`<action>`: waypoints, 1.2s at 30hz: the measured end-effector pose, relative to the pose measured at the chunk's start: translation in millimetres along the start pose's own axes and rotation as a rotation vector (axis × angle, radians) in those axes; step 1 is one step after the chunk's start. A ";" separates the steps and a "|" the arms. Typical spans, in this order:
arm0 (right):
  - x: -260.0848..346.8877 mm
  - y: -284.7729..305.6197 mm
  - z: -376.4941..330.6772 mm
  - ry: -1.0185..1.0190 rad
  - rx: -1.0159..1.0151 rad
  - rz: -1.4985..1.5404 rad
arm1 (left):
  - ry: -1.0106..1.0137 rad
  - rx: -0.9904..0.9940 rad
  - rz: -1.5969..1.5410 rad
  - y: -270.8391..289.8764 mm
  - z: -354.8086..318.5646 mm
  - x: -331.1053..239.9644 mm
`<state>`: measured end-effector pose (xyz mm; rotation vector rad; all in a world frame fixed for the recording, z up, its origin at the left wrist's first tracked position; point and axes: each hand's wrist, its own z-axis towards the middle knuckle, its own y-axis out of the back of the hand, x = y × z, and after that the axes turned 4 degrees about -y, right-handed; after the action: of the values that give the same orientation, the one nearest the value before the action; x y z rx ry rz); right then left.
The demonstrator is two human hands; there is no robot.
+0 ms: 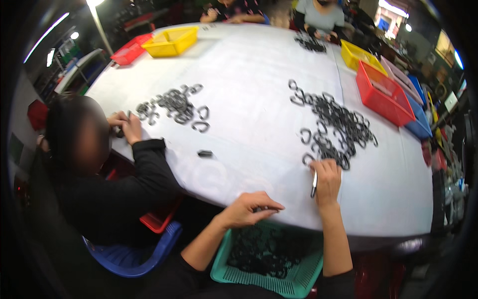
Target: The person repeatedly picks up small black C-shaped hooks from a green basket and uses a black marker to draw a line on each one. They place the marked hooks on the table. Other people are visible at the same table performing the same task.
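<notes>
My right hand (327, 183) is closed around a slim pen-like tool (314, 184), silver with a dark end, pointing down toward me. Its fingertips reach a black C-shaped ring (307, 159) at the near edge of a large pile of black rings (338, 122) on the white table (239, 99). Over the table's near edge, my left hand (251, 208) pinches thumb and fingers together; a dark sliver shows between them, too small to name. Just below it, a green perforated basket (221, 266) holds many similar black pieces.
At left, a co-worker's hands (128, 127) work beside another pile of rings (177, 104). A small black piece (204, 153) lies between us. Red (383, 94) and yellow (361, 56) bins line the right edge. A blue chair (134, 259) stands lower left. Two more people sit across.
</notes>
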<state>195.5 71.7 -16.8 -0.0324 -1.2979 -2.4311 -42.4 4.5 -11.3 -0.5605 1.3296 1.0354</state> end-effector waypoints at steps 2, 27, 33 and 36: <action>16.0 2.1 -3.4 -0.058 0.001 0.159 | 0.052 -0.098 -0.047 -1.4 -3.2 5.1; 89.4 49.9 -57.9 -0.524 0.055 1.035 | -0.016 -0.486 -0.087 -26.4 19.8 2.8; 71.7 34.9 -66.7 -0.514 -0.085 0.969 | -0.199 -0.480 0.198 -27.7 15.5 7.7; 69.0 31.8 -69.5 -0.556 -0.069 0.991 | -0.233 -0.433 0.281 -28.4 14.1 6.5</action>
<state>153.4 -22.3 -17.6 -1.1417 -1.0058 -1.6140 -11.5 4.7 -20.7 -0.5597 0.9965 1.5900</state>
